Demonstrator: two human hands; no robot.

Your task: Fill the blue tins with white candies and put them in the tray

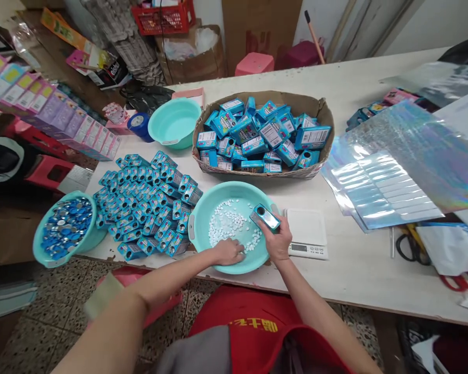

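Observation:
A turquoise basin (200,208) with small white candies (228,221) scattered over its bottom stands near the table's front edge. Inside it, my left hand (229,251) has its fingers curled down among the candies; what they grip is partly hidden. My right hand (280,240) is wrapped round a small blue tin (265,217) with a round dark hole in its end, tilted over the basin's right side. Many similar blue tins (152,202) stand packed together on the left, their holes facing up. A white digital scale (306,234) lies just beyond my right hand.
Behind the basin, a cardboard box (263,174) holds many blue tins. A second turquoise basin (175,122) stands at its left. Blue and silver caps fill another basin (93,228) at far left. Shiny sheets (398,171) and scissors (413,246) lie on the right.

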